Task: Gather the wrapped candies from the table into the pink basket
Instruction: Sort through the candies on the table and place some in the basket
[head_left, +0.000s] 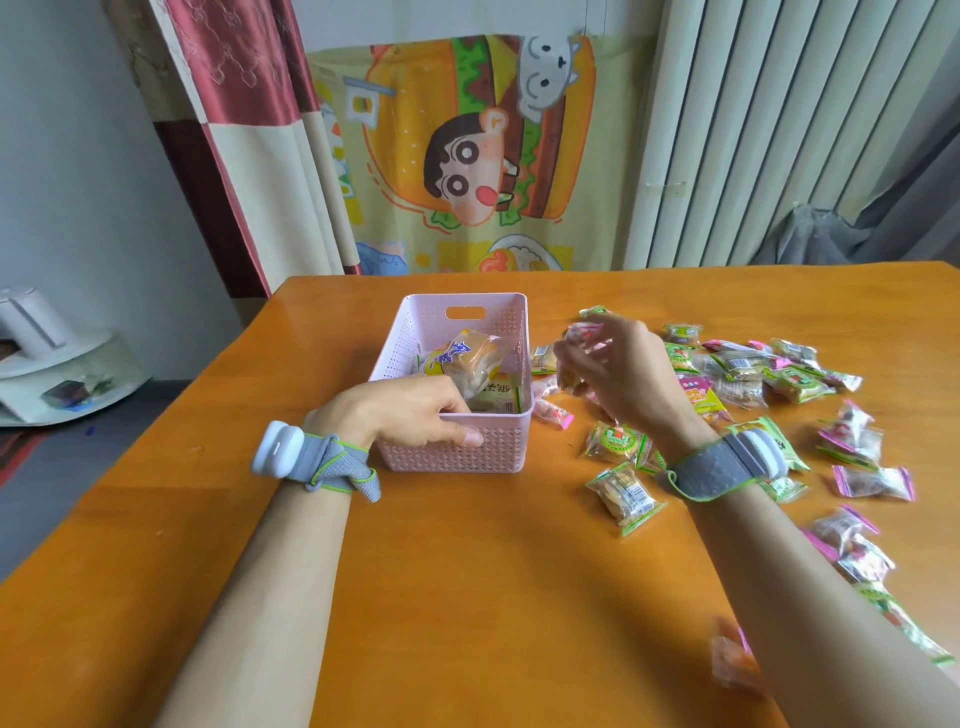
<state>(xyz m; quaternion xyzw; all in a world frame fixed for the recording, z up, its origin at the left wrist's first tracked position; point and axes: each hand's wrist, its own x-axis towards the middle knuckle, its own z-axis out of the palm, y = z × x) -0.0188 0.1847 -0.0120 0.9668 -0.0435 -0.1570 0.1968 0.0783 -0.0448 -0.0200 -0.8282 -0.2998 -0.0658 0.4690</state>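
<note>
A blurred pink-edged candy (732, 657) lies nearest me, well to the right of the pink basket (457, 447) and under my right forearm. My right hand (618, 374) hovers just beside the basket's right wall, fingers curled around a small clutch of wrapped candies (584, 338) (how many, I cannot tell). My left hand (415, 410) pinches the basket's near rim, thumb outside, steadying it. The carrying step is in hand; next I'd swing left over the rim and let go. Most candies (769, 374) remain scattered on the table (467, 571) right of the basket.

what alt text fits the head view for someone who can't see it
A person's left hand grips the near rim of a pink basket while the right hand lifts wrapped candies beside it; more litter the wooden table.
</note>
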